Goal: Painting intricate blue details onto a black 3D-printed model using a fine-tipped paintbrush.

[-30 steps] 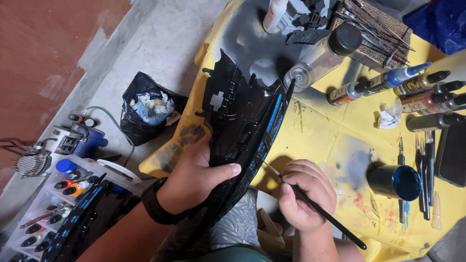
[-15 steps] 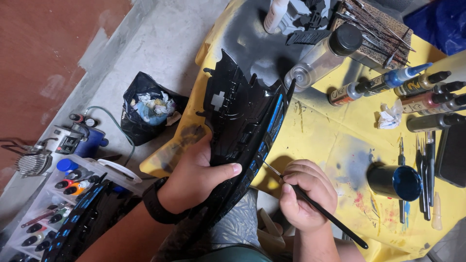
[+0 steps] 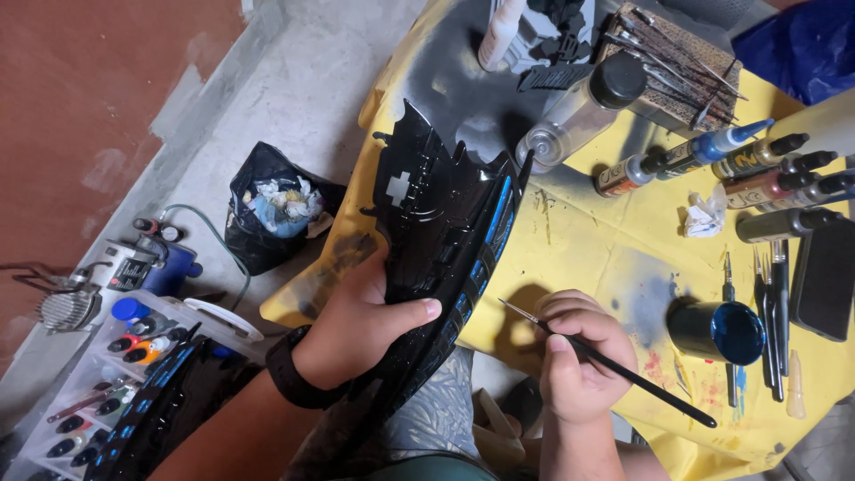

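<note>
A glossy black model part (image 3: 436, 223) with blue trim sits mid-frame, its lower end clasped by the left hand (image 3: 361, 325), while the right hand (image 3: 579, 365) pinches a thin paintbrush (image 3: 614, 367) just right of it. On the yellow counter (image 3: 588, 240) beyond lie a blue paint cup (image 3: 717, 331), paint bottles (image 3: 757, 165) and spare brushes (image 3: 770, 303); a black trash bag (image 3: 272, 209) sits on the floor at left.
</note>
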